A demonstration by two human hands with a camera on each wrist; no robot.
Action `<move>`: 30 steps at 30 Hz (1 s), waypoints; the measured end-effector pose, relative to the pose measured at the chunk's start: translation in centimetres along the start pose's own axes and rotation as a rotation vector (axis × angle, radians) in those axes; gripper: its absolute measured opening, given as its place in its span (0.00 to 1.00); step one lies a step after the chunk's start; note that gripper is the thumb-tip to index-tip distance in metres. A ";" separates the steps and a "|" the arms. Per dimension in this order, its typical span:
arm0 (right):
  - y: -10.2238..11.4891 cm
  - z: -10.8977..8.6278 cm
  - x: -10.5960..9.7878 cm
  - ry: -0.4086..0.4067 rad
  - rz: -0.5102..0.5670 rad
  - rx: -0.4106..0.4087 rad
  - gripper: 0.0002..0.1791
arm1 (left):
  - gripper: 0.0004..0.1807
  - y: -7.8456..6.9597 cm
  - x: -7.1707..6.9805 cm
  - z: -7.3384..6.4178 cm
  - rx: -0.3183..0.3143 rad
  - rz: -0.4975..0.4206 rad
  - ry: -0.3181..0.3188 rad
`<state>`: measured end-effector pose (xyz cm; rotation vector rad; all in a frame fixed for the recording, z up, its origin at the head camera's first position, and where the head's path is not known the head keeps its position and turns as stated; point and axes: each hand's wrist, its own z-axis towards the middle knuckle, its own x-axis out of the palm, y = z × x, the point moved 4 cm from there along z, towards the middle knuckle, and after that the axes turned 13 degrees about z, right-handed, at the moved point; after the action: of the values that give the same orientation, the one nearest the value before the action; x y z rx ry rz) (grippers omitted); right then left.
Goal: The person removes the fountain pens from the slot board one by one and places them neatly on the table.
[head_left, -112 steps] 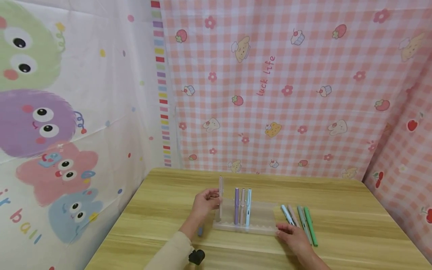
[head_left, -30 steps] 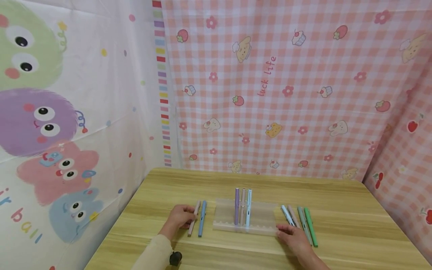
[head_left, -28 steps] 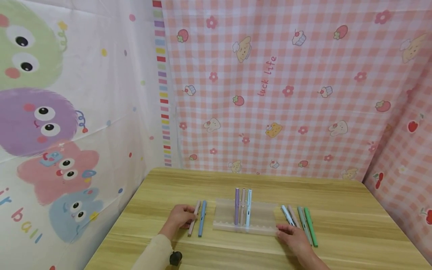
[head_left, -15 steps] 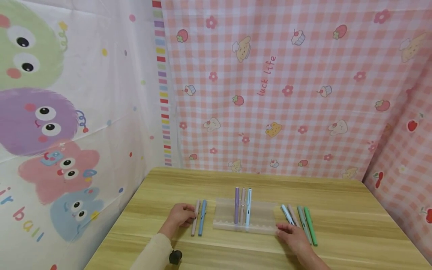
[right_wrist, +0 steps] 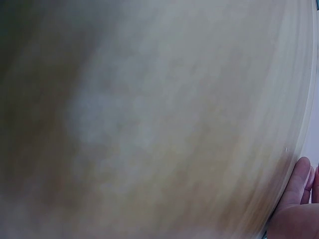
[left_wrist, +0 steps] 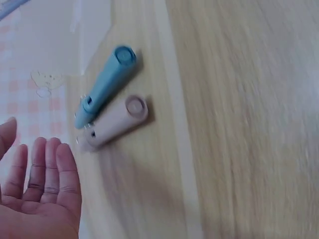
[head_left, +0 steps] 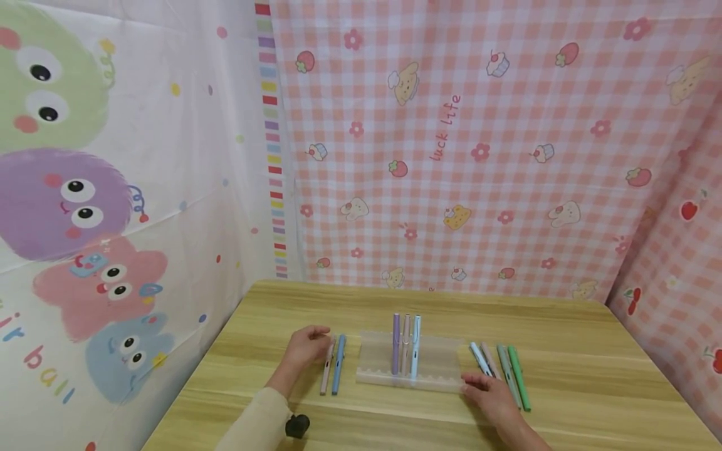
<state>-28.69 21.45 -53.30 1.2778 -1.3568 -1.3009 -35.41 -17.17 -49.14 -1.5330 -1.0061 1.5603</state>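
Note:
My left hand (head_left: 307, 347) hovers by the far end of a dusty-pink pen (head_left: 325, 376), which lies beside a blue pen (head_left: 338, 366). In the left wrist view its fingers (left_wrist: 67, 174) are extended, apart from both pens, with nothing held. A clear, frosted pen rack (head_left: 442, 360) with a notched front rail stands mid-table. Three pens lean side by side in it: purple (head_left: 396, 347), dusty pink (head_left: 405, 354) and light blue (head_left: 416, 344). My right hand (head_left: 493, 398) pinches the right end of that rail; the right wrist view catches only part of this hand (right_wrist: 296, 214).
Right of the rack lie a light blue pen (head_left: 479, 358), a dusty-pink pen (head_left: 489, 358), a grey-green pen (head_left: 507, 373) and a green pen (head_left: 520, 379). Behind the wooden table (head_left: 586, 363) hangs a pink checked curtain (head_left: 507, 188).
Earlier, my left hand held the dusty-pink pen upright at the rack's left end. It then laid the pen beside the blue one, straightened it and let go. The right hand kept its place.

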 end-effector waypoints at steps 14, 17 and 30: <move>0.0 0.0 0.0 0.007 0.000 0.003 0.15 | 0.21 -2.9 3.1 -0.9 0.074 -0.110 0.104; 0.1 0.0 0.0 0.005 0.000 0.002 0.15 | 0.21 -3.4 4.2 -1.3 0.089 -0.130 0.132; 0.2 -0.1 0.0 -0.002 0.009 0.002 0.14 | 0.18 -4.6 8.2 -1.9 0.124 -0.162 0.169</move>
<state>-28.61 21.40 -53.15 1.2706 -1.3642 -1.2955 -33.97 -7.71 -48.58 -1.4342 -0.8975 1.3323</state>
